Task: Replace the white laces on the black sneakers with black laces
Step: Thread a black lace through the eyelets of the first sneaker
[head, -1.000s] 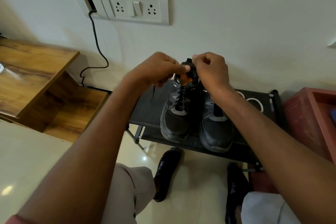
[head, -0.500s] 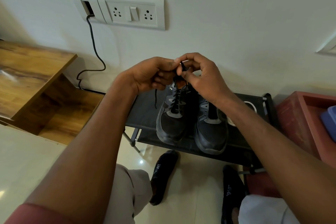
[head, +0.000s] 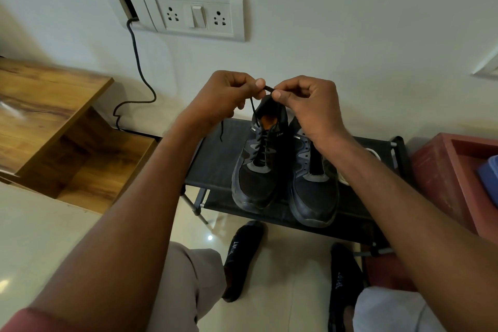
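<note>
Two black sneakers stand side by side on a low black rack (head: 215,159). The left sneaker (head: 258,170) carries a black lace (head: 254,116) through its eyelets. My left hand (head: 223,97) and my right hand (head: 304,105) are raised above its collar and pinch the lace's upper part between their fingertips. One lace strand runs down into the shoe; another end hangs below my left hand. The right sneaker (head: 314,186) shows no lace that I can make out; my right wrist covers its collar. A white lace (head: 373,152) lies on the rack behind my right forearm.
A wooden shelf unit (head: 54,127) stands at the left. A black cable (head: 140,70) drops from the wall socket plate (head: 194,16). A red box (head: 452,178) sits at the right. My socked feet (head: 242,259) rest on the tiled floor under the rack.
Both hands have risen from the left sneaker's collar and moved slightly apart, drawing the black lace up taut between them.
</note>
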The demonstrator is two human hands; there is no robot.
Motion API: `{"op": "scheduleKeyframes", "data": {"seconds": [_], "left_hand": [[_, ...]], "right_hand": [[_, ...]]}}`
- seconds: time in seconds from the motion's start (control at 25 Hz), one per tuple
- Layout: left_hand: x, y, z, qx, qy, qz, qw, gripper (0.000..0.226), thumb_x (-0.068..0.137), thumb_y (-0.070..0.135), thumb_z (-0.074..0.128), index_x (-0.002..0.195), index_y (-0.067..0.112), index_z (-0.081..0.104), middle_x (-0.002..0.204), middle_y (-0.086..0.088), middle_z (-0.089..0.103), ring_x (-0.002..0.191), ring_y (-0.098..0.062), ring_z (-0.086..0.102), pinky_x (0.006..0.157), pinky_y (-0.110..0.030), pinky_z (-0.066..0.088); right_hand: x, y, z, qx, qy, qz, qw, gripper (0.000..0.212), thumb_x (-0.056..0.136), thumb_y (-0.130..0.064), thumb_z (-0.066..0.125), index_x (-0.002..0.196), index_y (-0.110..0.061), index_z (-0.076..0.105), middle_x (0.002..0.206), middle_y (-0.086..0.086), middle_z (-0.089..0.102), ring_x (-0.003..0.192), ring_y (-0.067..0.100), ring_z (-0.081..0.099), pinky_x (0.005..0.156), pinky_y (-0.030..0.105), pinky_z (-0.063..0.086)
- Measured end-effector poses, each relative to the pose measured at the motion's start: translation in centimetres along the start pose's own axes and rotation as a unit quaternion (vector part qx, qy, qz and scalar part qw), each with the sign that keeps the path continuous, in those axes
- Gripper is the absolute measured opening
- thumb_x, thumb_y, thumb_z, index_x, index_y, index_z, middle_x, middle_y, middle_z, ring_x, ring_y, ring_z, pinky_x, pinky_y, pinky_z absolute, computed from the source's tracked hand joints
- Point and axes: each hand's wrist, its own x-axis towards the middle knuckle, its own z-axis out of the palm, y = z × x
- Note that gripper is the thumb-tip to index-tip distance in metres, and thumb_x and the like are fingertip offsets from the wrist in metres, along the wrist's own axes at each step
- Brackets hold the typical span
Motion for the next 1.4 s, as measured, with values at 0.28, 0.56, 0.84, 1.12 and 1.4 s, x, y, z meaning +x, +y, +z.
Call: {"op": "scheduleKeyframes", "data": {"seconds": [0.28, 0.56, 0.84, 1.12, 1.4], "left_hand": [[0.4, 0.1, 0.9, 0.092, 0.062, 0.095, 0.989, 0.012, 0.096, 0.022, 0.072, 0.105, 0.018, 0.079, 0.068, -0.001, 0.074, 0.053, -0.003, 0.053, 0.060, -0.020, 0.040], [0.3, 0.7, 1.2, 0.108, 0.007, 0.047, 0.993, 0.019, 0.104, 0.020, 0.061, 0.103, 0.012, 0.078, 0.072, 0.005, 0.065, 0.057, 0.000, 0.050, 0.058, -0.014, 0.039], [0.7, 1.0, 1.8, -0.112, 0.037, -0.113, 0.987, 0.018, 0.099, 0.025, 0.069, 0.101, 0.012, 0.081, 0.070, 0.011, 0.059, 0.064, -0.011, 0.038, 0.055, -0.024, 0.031], [0.6, 1.6, 1.8, -0.182, 0.001, -0.134, 0.974, 0.018, 0.098, 0.024, 0.070, 0.105, 0.014, 0.082, 0.094, 0.003, 0.062, 0.063, -0.010, 0.035, 0.051, -0.022, 0.025], [0.4, 1.1, 1.9, -0.030, 0.049, -0.115, 0.992, 0.019, 0.099, 0.026, 0.068, 0.102, 0.012, 0.080, 0.080, 0.008, 0.060, 0.072, -0.011, 0.043, 0.059, -0.026, 0.034]], "right_hand": [[0.2, 0.3, 0.3, 0.062, 0.009, 0.013, 0.998, 0.004, 0.095, -0.003, 0.071, 0.099, -0.004, 0.071, 0.083, 0.000, 0.075, 0.077, 0.005, 0.073, 0.074, 0.015, 0.053], [0.5, 1.3, 0.6, -0.051, 0.029, -0.043, 0.997, 0.012, 0.097, -0.006, 0.066, 0.100, -0.017, 0.069, 0.083, -0.002, 0.071, 0.080, 0.010, 0.069, 0.078, 0.029, 0.059], [0.1, 1.2, 1.4, -0.102, -0.010, -0.023, 0.994, 0.016, 0.097, -0.038, 0.070, 0.098, -0.022, 0.076, 0.118, -0.004, 0.060, 0.112, 0.010, 0.058, 0.097, 0.021, 0.046], [0.1, -0.1, 0.5, 0.018, -0.009, 0.051, 0.999, 0.011, 0.093, -0.028, 0.075, 0.084, -0.022, 0.078, 0.111, -0.005, 0.067, 0.108, 0.009, 0.063, 0.095, 0.024, 0.046], [0.0, 1.6, -2.2, -0.173, 0.201, 0.042, 0.963, 0.018, 0.088, -0.031, 0.067, 0.096, -0.015, 0.061, 0.103, 0.005, 0.058, 0.094, 0.018, 0.054, 0.077, 0.041, 0.047]]}}
